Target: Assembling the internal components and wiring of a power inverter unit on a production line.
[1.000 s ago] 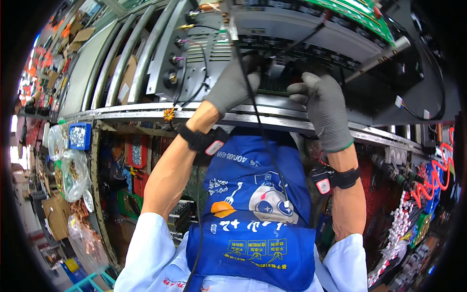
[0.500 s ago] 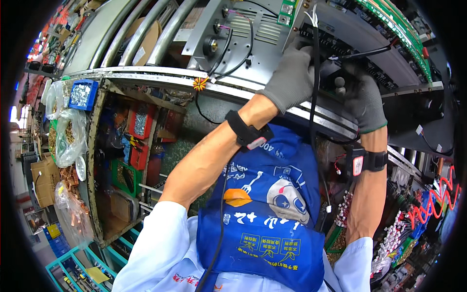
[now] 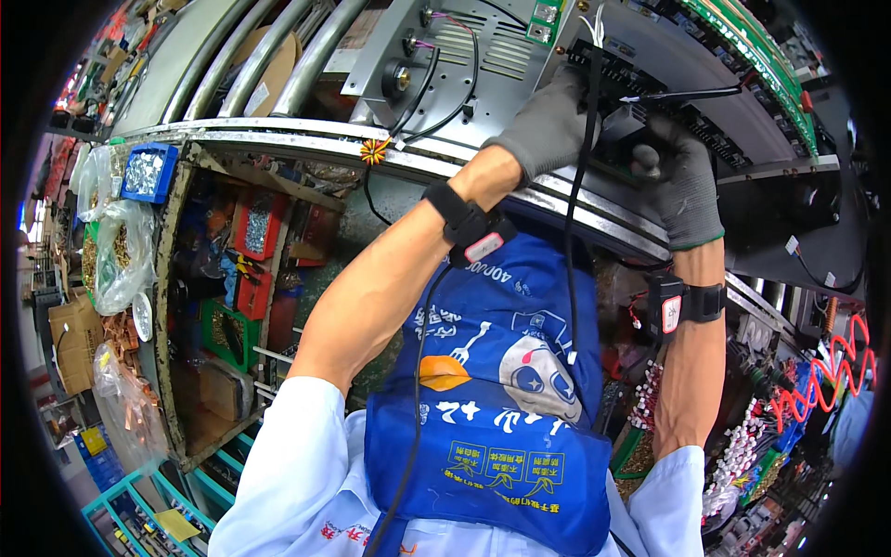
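Both my hands wear grey knit gloves and reach into a metal chassis (image 3: 506,93) at the top of the view. My left hand (image 3: 549,125) is beside a row of black connectors on a circuit board; its fingertips are partly hidden behind a hanging black cable (image 3: 581,176) with bare white wire ends at its top. To the right, my right hand (image 3: 689,186) has its fingers curled inward near the board, blurred; anything between them is hidden. Between the hands shows a small grey block (image 3: 624,123). Another black cable (image 3: 691,95) runs just above my right hand.
A green circuit board (image 3: 761,60) edges the chassis at upper right. Metal rollers (image 3: 311,70) lie to the left. Below them stands a shelf with red bins (image 3: 255,227) and a green bin (image 3: 227,334). A red coiled hose (image 3: 826,371) and wire bundles hang at right.
The black cable's lower end has swung left and up over my apron. The grey block between my hands shows more plainly. Both hands stay inside the chassis, and the whole view has shifted slightly.
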Available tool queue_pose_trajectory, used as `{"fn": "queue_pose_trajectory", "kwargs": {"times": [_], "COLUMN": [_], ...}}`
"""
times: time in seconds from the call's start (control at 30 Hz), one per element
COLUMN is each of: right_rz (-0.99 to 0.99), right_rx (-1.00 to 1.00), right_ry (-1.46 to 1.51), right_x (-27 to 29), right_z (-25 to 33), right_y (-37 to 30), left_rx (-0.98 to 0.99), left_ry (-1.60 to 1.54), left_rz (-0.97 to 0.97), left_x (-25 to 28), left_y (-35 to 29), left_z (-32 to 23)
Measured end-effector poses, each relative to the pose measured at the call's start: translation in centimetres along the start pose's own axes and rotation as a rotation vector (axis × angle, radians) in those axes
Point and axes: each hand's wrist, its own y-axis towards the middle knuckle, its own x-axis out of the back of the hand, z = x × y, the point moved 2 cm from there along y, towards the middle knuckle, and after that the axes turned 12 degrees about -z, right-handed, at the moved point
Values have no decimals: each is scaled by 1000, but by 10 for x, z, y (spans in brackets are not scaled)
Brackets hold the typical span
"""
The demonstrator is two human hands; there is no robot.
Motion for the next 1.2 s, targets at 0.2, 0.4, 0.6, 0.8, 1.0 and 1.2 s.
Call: {"fn": "queue_pose_trajectory", "kwargs": {"times": [0.2, 0.4, 0.6, 0.8, 1.0, 1.2], "right_rz": [-110, 33, -101, 14, -14, -227], "right_rx": [-18, 106, 493, 637, 774, 936], "right_ry": [-56, -12, -402, -542, -680, -1026], "right_x": [-5, 0, 9, -13, -35, -57], "right_z": [0, -2, -1, -11, -7, -14], "right_y": [-3, -27, -64, -69, -72, -66], "left_rx": [-65, -201, -240, 97, 147, 293], "left_ry": [382, 236, 64, -201, -148, -361], "left_rz": [229, -104, -157, 212, 116, 169], "left_x": [-13, -10, -8, 3, -4, -4], "left_y": [20, -6, 2, -2, -2, -6], "left_z": [-6, -6, -7, -4, 4, 11]}}
